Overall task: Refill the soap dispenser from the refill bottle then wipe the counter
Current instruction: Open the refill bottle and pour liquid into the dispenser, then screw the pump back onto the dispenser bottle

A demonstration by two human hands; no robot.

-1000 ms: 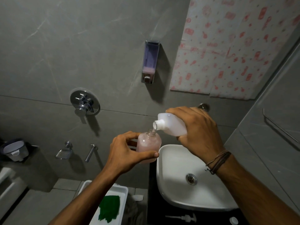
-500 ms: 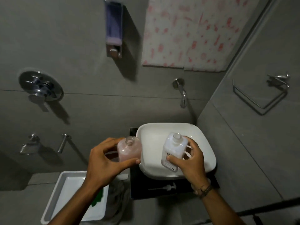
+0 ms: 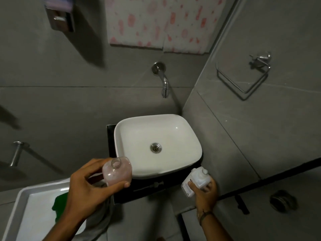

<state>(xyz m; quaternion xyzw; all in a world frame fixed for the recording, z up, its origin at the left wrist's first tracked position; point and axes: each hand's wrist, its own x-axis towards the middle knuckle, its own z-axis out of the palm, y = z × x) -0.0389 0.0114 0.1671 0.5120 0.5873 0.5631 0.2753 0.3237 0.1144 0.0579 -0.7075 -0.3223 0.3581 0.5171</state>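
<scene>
One white basin (image 3: pixel 157 134) sits on a dark surface (image 3: pixel 139 190) against the grey tiled wall, and everything else is best placed from it. The left hand (image 3: pixel 86 190) is closed around one soap dispenser (image 3: pixel 117 172), a clear bottle with pinkish liquid inside, held just off the basin's near-left corner; its neck is open, with no pump on it. The right hand (image 3: pixel 205 190) is wrapped around one white refill bottle (image 3: pixel 196 180), upright, near the basin's near-right corner and lower than the rim; whether its base touches anything cannot be told. One pump head (image 3: pixel 149 185) lies flat on the dark surface just in front of the basin, between the two hands. Above the basin, one chrome spout (image 3: pixel 162 79) juts from the wall. To the basin's left and nearer, one white tray (image 3: pixel 26 202) holds one green cloth (image 3: pixel 60 205), partly hidden behind the left forearm. One wall-mounted dispenser (image 3: pixel 60 16) hangs high to the basin's left, and one chrome towel ring (image 3: pixel 243 75) is fixed to the wall on its right.
</scene>
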